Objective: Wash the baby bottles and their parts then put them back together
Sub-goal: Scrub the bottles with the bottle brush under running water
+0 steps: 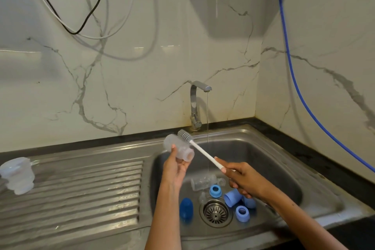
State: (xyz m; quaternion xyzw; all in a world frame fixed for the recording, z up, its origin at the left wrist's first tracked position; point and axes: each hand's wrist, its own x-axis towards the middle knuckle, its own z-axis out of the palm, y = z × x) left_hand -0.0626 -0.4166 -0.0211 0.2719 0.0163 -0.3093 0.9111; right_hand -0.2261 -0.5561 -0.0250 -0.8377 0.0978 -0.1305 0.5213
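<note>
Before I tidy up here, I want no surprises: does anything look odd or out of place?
Mostly no. The tap runs a thin stream unused while the left hand holds a bottle aside, brush outside it.

Two bare forearms rise from the bottom edge of the frame, no sleeves on either; left hand at centre, no ring or watch visible; right hand just right of centre, wrist bare too; nails short and unpainted, pale at the tips.
</note>
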